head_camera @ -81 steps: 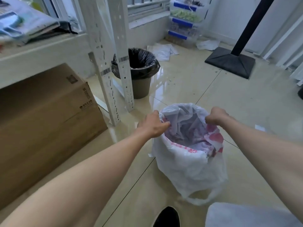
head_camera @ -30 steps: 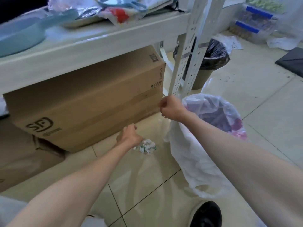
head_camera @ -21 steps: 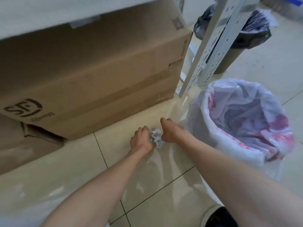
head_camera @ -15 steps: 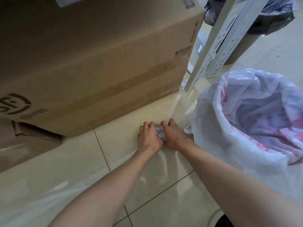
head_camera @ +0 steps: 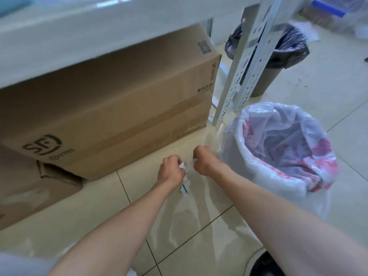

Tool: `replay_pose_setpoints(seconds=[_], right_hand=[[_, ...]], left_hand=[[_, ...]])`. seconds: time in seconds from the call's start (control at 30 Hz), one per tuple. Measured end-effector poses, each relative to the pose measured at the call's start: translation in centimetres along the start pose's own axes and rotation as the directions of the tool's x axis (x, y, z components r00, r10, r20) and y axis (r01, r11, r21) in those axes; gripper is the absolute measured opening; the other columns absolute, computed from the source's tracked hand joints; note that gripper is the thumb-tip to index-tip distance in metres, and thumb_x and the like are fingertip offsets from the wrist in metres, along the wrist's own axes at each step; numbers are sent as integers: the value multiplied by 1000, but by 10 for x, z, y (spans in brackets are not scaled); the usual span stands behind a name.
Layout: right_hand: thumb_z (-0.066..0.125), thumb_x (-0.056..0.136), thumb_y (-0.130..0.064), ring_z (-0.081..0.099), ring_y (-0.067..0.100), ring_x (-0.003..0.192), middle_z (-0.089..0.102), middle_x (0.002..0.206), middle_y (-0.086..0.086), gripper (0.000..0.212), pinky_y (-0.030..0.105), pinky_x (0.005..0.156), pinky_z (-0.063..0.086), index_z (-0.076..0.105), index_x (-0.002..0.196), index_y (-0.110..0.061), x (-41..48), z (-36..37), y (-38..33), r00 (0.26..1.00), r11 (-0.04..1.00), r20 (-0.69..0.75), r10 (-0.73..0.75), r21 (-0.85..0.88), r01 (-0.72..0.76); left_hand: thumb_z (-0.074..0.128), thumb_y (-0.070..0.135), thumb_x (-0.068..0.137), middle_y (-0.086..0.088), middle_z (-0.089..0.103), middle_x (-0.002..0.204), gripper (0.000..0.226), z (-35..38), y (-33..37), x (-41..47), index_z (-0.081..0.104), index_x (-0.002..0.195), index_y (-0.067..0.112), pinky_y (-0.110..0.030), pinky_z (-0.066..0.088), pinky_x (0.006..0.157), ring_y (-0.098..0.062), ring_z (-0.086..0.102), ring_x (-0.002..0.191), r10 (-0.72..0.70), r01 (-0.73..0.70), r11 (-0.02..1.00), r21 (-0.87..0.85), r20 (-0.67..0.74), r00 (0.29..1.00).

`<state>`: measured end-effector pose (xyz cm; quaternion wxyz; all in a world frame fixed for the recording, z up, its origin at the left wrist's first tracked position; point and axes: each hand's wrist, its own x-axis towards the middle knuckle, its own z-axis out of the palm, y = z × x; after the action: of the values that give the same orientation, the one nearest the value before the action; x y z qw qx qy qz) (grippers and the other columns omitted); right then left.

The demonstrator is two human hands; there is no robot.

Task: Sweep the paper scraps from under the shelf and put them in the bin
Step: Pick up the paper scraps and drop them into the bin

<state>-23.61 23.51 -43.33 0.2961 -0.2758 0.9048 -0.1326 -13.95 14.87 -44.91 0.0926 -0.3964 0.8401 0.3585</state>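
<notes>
Pale floor tiles [head_camera: 199, 226] lie nearest. Above them the left hand [head_camera: 170, 170] has its grip closed around crumpled paper scraps [head_camera: 183, 182], while the right hand [head_camera: 203, 160] is fisted just beside (its contents unclear), likely gathering strays. Right stands the white-bagged bin [head_camera: 282, 148], close for dropping; farther, the cardboard box [head_camera: 111, 100] under the shelf [head_camera: 83, 32].

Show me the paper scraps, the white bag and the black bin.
paper scraps [head_camera: 183, 189], head view, on the dangling piece
white bag [head_camera: 242, 156], head view, on its near-left wall
black bin [head_camera: 264, 84], head view, on its brown side
</notes>
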Motion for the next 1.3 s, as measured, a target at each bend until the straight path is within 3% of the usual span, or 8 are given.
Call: replay_pose_setpoints(seconds=[0.13, 0.3, 0.4, 0.67, 0.8, 1.1, 1.2, 1.3], right_hand=[[53, 83, -2, 59, 33, 103, 61, 110, 17, 25, 34, 82, 51, 62, 106, 1, -21, -48, -25, 997, 999, -69, -36, 21, 38], [51, 79, 0, 53, 29, 80, 55, 81, 12, 12, 31, 66, 41, 47, 71, -8, -56, -112, -41, 977, 997, -200, -80, 3, 82], [54, 82, -1, 52, 26, 80, 55, 82, 11, 8, 33, 68, 45, 53, 76, -6, -77, -149, -39, 967, 996, -240, -87, -19, 85], [54, 83, -3, 53, 27, 82, 50, 86, 9, 11, 30, 69, 44, 59, 92, -3, -108, -208, 30, 925, 996, -375, 53, -45, -76], [52, 78, -3, 49, 28, 77, 46, 72, 9, 16, 29, 65, 39, 43, 67, -9, -109, -214, 79, 912, 984, -384, 147, -39, -175], [64, 77, -11, 56, 29, 85, 58, 99, 12, 9, 31, 70, 46, 57, 83, -11, -113, -202, 113, 943, 970, -261, 208, -67, -232], [62, 80, -9, 59, 31, 96, 56, 107, 10, 27, 33, 77, 48, 59, 106, -9, -118, -207, 105, 934, 966, -288, 211, -83, -243], [57, 78, -4, 57, 31, 85, 57, 107, 12, 23, 32, 70, 46, 56, 100, -9, -124, -212, 89, 930, 977, -320, 181, -53, -209]], left_hand=[[57, 5, 79, -13, 65, 104, 20, -43, 29, -15, 67, 92, 16, -35, 55, 81, -33, 63, 98, 53, -56, 998, -42, -72, 996], [59, 8, 83, -13, 55, 108, 15, -89, 69, -37, 66, 94, 15, -36, 52, 82, -33, 59, 95, 136, -152, 985, -83, -170, 976], [59, 7, 85, -11, 58, 104, 10, -102, 103, -49, 66, 89, 14, -37, 55, 77, -31, 62, 87, 197, -223, 968, -117, -204, 959], [66, 10, 84, -11, 66, 93, 4, -62, 204, -75, 68, 87, 9, -37, 56, 74, -27, 64, 83, 414, -432, 892, -130, -145, 899], [65, 10, 85, -12, 67, 89, 3, -24, 234, -78, 68, 85, 9, -38, 57, 75, -28, 65, 83, 462, -471, 873, -127, -93, 882], [74, 9, 75, 0, 62, 102, 37, 0, 233, -73, 63, 109, 18, -40, 56, 87, -23, 62, 99, 529, -521, 848, -95, 112, 841], [69, 9, 75, 0, 65, 113, 42, -13, 228, -73, 64, 116, 20, -42, 55, 89, -23, 62, 103, 521, -517, 854, -64, 88, 849], [70, 7, 76, 0, 65, 117, 45, -32, 221, -73, 64, 119, 21, -38, 55, 88, -21, 61, 105, 493, -491, 870, -33, 44, 869]])
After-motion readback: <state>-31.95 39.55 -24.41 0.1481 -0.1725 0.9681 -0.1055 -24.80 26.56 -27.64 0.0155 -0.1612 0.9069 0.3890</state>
